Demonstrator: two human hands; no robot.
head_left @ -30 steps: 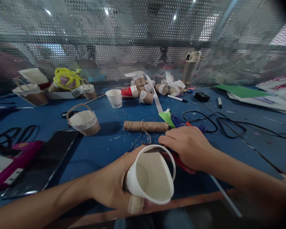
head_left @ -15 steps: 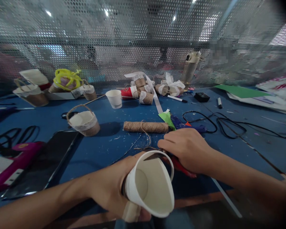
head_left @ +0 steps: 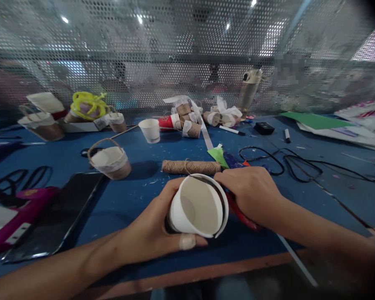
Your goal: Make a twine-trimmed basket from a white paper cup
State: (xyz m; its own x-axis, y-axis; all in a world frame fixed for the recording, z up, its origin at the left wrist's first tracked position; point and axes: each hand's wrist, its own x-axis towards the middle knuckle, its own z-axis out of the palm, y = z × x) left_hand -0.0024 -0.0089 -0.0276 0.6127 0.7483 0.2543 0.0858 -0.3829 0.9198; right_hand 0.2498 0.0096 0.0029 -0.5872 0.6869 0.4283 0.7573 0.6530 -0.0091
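My left hand (head_left: 156,227) is wrapped round a white paper cup (head_left: 196,206), held on its side with the mouth towards me. A thin strip of the cup's rim hangs loose along its right edge. My right hand (head_left: 251,196) is closed on red-handled scissors (head_left: 242,212) at the cup's right rim; their blades are hidden behind the cup. Just beyond lies a roll of brown twine (head_left: 190,167) on the blue table (head_left: 137,196).
A twine-wrapped cup basket (head_left: 110,160) stands to the left. Further back are a white cup (head_left: 151,129), several wrapped cups (head_left: 190,121), a bottle (head_left: 249,89) and a mesh wall. Black cables (head_left: 287,162) lie right; a dark tablet (head_left: 59,216) and pink tool (head_left: 15,212) left.
The cup has risen and moved away from me, tilting so its mouth looks rounder. A cut strip now stands off its right rim. My right hand stayed at the rim.
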